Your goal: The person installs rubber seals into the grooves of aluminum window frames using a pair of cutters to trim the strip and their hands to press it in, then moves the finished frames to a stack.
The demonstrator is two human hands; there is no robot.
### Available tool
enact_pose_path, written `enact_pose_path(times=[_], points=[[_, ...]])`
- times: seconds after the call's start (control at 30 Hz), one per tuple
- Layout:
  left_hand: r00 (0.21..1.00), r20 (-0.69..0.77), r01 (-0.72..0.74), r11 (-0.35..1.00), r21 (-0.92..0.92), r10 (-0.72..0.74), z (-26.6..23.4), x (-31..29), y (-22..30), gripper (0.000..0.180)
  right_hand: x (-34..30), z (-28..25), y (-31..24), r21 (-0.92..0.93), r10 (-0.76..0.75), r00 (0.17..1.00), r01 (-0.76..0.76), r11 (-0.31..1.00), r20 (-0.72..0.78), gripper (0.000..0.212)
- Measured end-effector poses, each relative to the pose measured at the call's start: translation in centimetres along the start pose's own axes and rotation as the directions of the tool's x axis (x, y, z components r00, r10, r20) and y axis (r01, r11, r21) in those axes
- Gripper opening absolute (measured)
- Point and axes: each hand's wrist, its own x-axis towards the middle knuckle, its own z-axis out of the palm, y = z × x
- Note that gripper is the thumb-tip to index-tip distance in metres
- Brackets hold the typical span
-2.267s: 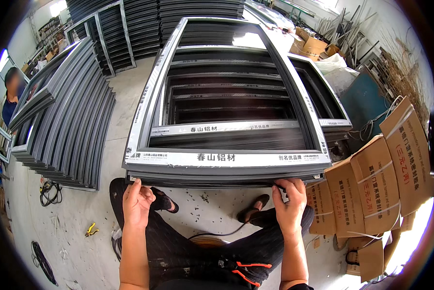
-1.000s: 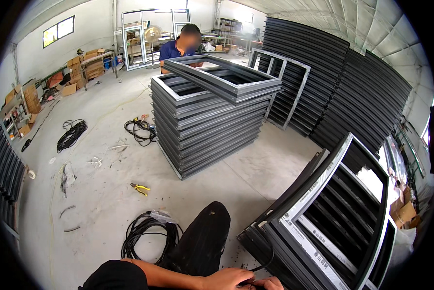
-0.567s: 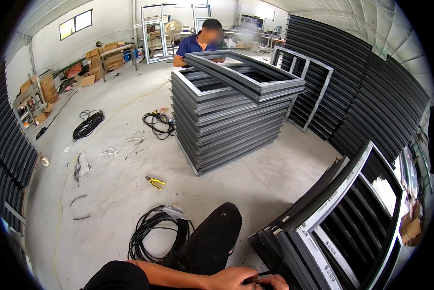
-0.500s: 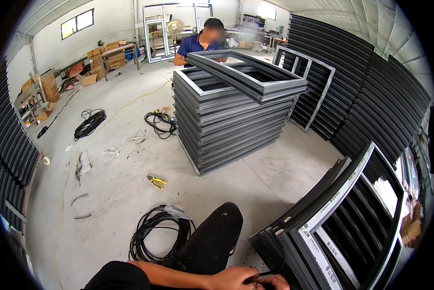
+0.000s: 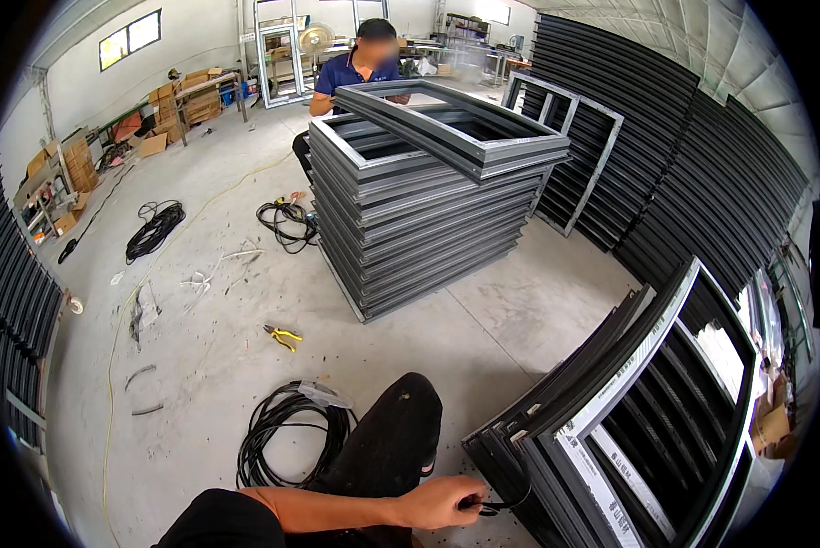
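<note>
My left hand [image 5: 439, 501] reaches across from the lower left and is closed on a thin black strip [image 5: 525, 489], like a rubber seal. Beyond the fingers, the strip curves up to the edge of the nearest dark grey window frame [image 5: 582, 466], which leans with several others at the lower right. A gap of floor lies between the hand and these frames. My right hand is out of view. A coil of the same sort of black strip [image 5: 250, 438] lies on the floor left of my bent knee [image 5: 396, 429], with clear plastic wrap over its top.
A tall stack of grey frames [image 5: 428, 247] stands ahead, one laid askew on top. A co-worker [image 5: 360, 68] is behind it. Yellow-handled pliers [image 5: 283, 337], more black coils [image 5: 155, 230] and a yellow cord [image 5: 112, 393] lie on the floor. Dark profiles [image 5: 611, 119] are piled at the right.
My right hand has left the view; it was beside the left one before. My left hand has risen slightly, and the strip's curve now shows. The view has shifted a little.
</note>
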Motion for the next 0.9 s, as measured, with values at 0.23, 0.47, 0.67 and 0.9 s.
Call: enact_pose_path(times=[0.23,0.47,0.67,0.9], points=[[0.999,0.021,0.041,0.998,-0.045,-0.040,0.3,0.1,-0.8,0.017,-4.7,5.1,0.0,-0.431,-0.249,0.967,0.202,0.880,-0.056,0.045],[0.999,0.031,-0.030,1.000,0.009,0.029,1.0,0.7,-0.6,0.018,-4.0,6.8,2.4,-0.396,-0.315,0.942,0.334,0.855,0.114,0.047],[1.000,0.019,-0.006,1.000,-0.014,0.007,1.2,0.1,-0.6,0.019,-2.8,5.8,-1.6,-0.532,-0.190,0.969,0.245,0.810,0.157,0.045],[0.999,0.042,0.016,1.000,0.012,-0.016,0.9,-0.1,-0.4,0.020,-1.0,5.9,5.9,0.391,0.155,0.977,-0.201,0.898,0.146,0.023]])
